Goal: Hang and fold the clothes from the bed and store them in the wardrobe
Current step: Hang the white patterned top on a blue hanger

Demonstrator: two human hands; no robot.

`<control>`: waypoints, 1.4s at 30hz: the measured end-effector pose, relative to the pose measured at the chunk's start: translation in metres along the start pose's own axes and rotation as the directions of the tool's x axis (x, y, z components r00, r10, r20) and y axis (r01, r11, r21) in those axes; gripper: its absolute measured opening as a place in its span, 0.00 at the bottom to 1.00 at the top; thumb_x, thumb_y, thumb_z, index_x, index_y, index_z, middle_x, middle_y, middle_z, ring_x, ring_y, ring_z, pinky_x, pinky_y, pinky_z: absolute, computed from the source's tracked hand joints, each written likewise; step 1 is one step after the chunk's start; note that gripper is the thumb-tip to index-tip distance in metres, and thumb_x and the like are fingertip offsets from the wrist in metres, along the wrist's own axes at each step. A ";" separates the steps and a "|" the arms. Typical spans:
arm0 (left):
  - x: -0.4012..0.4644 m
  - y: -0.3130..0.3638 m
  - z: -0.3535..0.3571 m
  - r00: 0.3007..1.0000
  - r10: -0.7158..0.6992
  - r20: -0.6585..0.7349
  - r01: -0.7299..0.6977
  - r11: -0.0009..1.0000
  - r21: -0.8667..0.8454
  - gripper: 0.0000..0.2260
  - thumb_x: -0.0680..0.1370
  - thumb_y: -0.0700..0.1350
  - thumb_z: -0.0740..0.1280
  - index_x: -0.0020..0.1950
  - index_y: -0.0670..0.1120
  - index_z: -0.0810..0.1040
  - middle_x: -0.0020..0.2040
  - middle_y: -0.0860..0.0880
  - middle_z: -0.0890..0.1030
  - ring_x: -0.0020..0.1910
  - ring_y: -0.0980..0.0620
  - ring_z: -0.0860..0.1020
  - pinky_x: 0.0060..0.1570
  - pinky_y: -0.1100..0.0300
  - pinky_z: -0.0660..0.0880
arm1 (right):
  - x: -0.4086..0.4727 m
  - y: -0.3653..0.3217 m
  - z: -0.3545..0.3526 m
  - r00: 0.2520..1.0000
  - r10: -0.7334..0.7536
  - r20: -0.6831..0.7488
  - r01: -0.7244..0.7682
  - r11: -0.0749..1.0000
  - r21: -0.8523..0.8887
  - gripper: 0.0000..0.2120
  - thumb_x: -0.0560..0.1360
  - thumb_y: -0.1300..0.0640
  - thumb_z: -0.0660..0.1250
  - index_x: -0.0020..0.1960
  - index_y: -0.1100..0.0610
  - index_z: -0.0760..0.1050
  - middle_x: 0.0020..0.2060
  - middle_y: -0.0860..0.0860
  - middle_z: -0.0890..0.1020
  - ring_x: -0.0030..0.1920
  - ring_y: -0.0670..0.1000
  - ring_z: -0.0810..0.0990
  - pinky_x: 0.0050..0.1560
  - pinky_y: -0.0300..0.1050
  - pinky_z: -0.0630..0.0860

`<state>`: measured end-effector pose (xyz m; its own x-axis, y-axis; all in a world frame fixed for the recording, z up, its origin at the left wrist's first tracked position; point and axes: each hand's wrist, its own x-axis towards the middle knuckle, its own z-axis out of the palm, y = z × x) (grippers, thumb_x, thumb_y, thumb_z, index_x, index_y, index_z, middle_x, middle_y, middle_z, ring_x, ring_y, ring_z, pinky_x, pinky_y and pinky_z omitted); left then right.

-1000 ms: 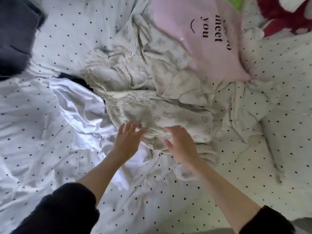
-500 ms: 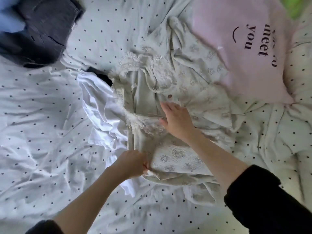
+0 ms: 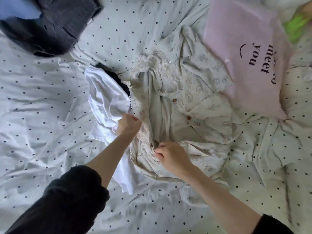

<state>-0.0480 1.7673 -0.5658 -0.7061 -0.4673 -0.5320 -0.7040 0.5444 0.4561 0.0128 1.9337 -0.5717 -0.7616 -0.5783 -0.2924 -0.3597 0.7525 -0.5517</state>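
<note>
A cream floral shirt (image 3: 190, 92) with brown buttons and a lace edge lies crumpled in the middle of the bed. My left hand (image 3: 129, 126) grips its left edge in a fist. Lower down, my right hand (image 3: 172, 157) pinches a fold of the same shirt. Under the shirt's left side lies a white garment (image 3: 106, 100), with a bit of black cloth (image 3: 116, 76) peeking out behind it. A pink top (image 3: 244, 53) printed "meet you" lies at the upper right.
The bed is covered by a white sheet with dark dots (image 3: 42, 98). Dark grey jeans (image 3: 55, 22) and a light blue piece (image 3: 18, 7) lie at the top left. A bright green item (image 3: 295, 26) shows at the top right.
My left hand has moved up along the shirt's left edge and still grips it. My right hand came back from the shirt's middle and now pinches a lower fold.
</note>
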 end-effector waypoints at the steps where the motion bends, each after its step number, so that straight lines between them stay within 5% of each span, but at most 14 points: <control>1: -0.004 0.002 -0.002 1.000 0.009 0.025 -0.008 0.999 -0.034 0.09 0.76 0.50 0.66 0.46 0.45 0.79 0.41 0.46 0.78 0.43 0.47 0.78 0.51 0.51 0.76 | -0.003 -0.004 -0.004 1.000 -0.008 0.011 0.009 1.000 -0.008 0.12 0.79 0.54 0.61 0.49 0.58 0.81 0.46 0.51 0.81 0.47 0.51 0.77 0.52 0.47 0.72; 3: -0.014 0.006 -0.007 0.991 0.037 0.132 -0.030 0.998 -0.051 0.23 0.75 0.58 0.66 0.60 0.40 0.74 0.52 0.43 0.77 0.54 0.44 0.76 0.56 0.51 0.73 | -0.009 -0.015 -0.009 0.998 -0.048 0.037 0.049 0.998 -0.035 0.13 0.79 0.54 0.61 0.49 0.59 0.82 0.46 0.51 0.81 0.47 0.51 0.77 0.50 0.47 0.73; 5: -0.023 0.009 -0.005 0.979 0.079 0.190 -0.076 0.997 -0.022 0.27 0.74 0.54 0.69 0.63 0.36 0.69 0.56 0.43 0.75 0.62 0.40 0.72 0.55 0.52 0.74 | -0.014 -0.027 -0.012 0.996 -0.076 0.048 0.077 0.996 -0.033 0.13 0.79 0.55 0.61 0.46 0.61 0.81 0.44 0.52 0.81 0.44 0.51 0.77 0.43 0.44 0.72; 10: -0.051 -0.004 -0.021 0.987 0.138 0.081 -0.126 0.983 -0.130 0.07 0.76 0.42 0.63 0.50 0.40 0.76 0.48 0.40 0.78 0.52 0.40 0.76 0.48 0.52 0.75 | -0.027 -0.042 -0.027 0.990 -0.042 0.136 0.053 0.995 -0.081 0.16 0.80 0.52 0.58 0.47 0.61 0.80 0.45 0.52 0.80 0.45 0.51 0.77 0.42 0.43 0.69; 13: -0.062 -0.022 -0.051 0.964 0.223 0.141 -0.212 0.973 -0.093 0.14 0.76 0.41 0.63 0.62 0.44 0.76 0.45 0.44 0.80 0.50 0.43 0.77 0.45 0.60 0.72 | -0.027 -0.047 -0.046 0.991 0.005 0.135 0.004 0.998 -0.063 0.18 0.82 0.52 0.55 0.50 0.62 0.79 0.45 0.54 0.81 0.43 0.54 0.79 0.43 0.45 0.73; 16: -0.080 -0.040 -0.092 0.923 0.365 0.122 -0.364 0.931 -0.032 0.15 0.78 0.41 0.64 0.64 0.46 0.75 0.43 0.47 0.80 0.41 0.50 0.76 0.35 0.73 0.66 | -0.017 -0.065 -0.068 1.000 -0.003 -0.027 0.002 1.000 -0.028 0.15 0.82 0.56 0.56 0.64 0.58 0.74 0.51 0.55 0.81 0.46 0.55 0.80 0.47 0.48 0.76; 20: -0.112 -0.066 -0.159 0.814 0.581 0.010 -0.576 0.803 0.151 0.13 0.78 0.39 0.63 0.62 0.46 0.78 0.51 0.45 0.78 0.52 0.45 0.76 0.50 0.62 0.68 | 0.010 -0.115 -0.095 0.980 -0.093 -0.176 0.086 0.995 -0.048 0.22 0.79 0.60 0.59 0.72 0.54 0.63 0.63 0.53 0.72 0.54 0.53 0.76 0.54 0.47 0.74; 26: -0.174 -0.099 -0.259 0.604 0.787 -0.126 -0.712 0.604 0.358 0.19 0.71 0.25 0.64 0.54 0.44 0.81 0.45 0.43 0.74 0.35 0.47 0.76 0.35 0.62 0.70 | 0.028 -0.215 -0.113 0.942 -0.334 -0.043 0.324 0.933 -0.159 0.27 0.77 0.60 0.63 0.73 0.45 0.62 0.71 0.44 0.60 0.70 0.48 0.58 0.69 0.48 0.63; 30: -0.218 -0.141 -0.345 0.477 0.848 -0.231 -0.723 0.528 0.445 0.15 0.69 0.31 0.60 0.49 0.44 0.81 0.41 0.43 0.73 0.31 0.51 0.68 0.29 0.63 0.66 | 0.028 -0.314 -0.113 0.899 -0.437 0.036 0.433 0.871 -0.235 0.22 0.76 0.52 0.66 0.69 0.48 0.69 0.74 0.45 0.59 0.74 0.48 0.53 0.73 0.50 0.53; 33: -0.251 -0.195 -0.412 0.446 0.831 -0.332 -0.676 0.556 0.484 0.17 0.69 0.27 0.64 0.50 0.44 0.81 0.43 0.43 0.73 0.33 0.47 0.73 0.31 0.56 0.74 | 0.026 -0.406 -0.106 0.861 -0.503 0.079 0.505 0.825 -0.253 0.18 0.75 0.50 0.68 0.62 0.54 0.74 0.72 0.46 0.62 0.72 0.49 0.57 0.71 0.47 0.56; 36: -0.287 -0.250 -0.474 0.428 0.810 -0.402 -0.631 0.586 0.509 0.17 0.67 0.25 0.69 0.49 0.43 0.82 0.42 0.44 0.73 0.35 0.48 0.73 0.36 0.60 0.72 | 0.021 -0.497 -0.086 0.833 -0.542 0.107 0.553 0.813 -0.184 0.22 0.74 0.52 0.68 0.65 0.56 0.71 0.68 0.50 0.69 0.68 0.50 0.65 0.68 0.49 0.62; 39: -0.330 -0.318 -0.547 0.410 0.749 -0.520 -0.555 0.657 0.510 0.18 0.67 0.25 0.68 0.50 0.44 0.81 0.45 0.46 0.72 0.38 0.47 0.75 0.36 0.53 0.76 | 0.009 -0.603 -0.051 0.789 -0.613 0.046 0.614 0.789 -0.030 0.05 0.72 0.55 0.68 0.48 0.51 0.75 0.48 0.49 0.79 0.52 0.51 0.76 0.54 0.47 0.71; 42: -0.358 -0.374 -0.599 0.370 0.688 -0.624 -0.464 0.719 0.518 0.16 0.70 0.26 0.66 0.50 0.43 0.82 0.46 0.45 0.71 0.38 0.44 0.75 0.36 0.48 0.77 | 0.003 -0.677 -0.028 0.777 -0.621 -0.105 0.629 0.773 0.082 0.09 0.72 0.56 0.68 0.36 0.50 0.70 0.34 0.50 0.76 0.39 0.52 0.75 0.43 0.48 0.71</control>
<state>0.4220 1.3136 -0.1189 -0.7937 -0.2330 0.5619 -0.1390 0.9688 0.2053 0.2390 1.4306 -0.1773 -0.4244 -0.8837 0.1974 -0.7128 0.1916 -0.6747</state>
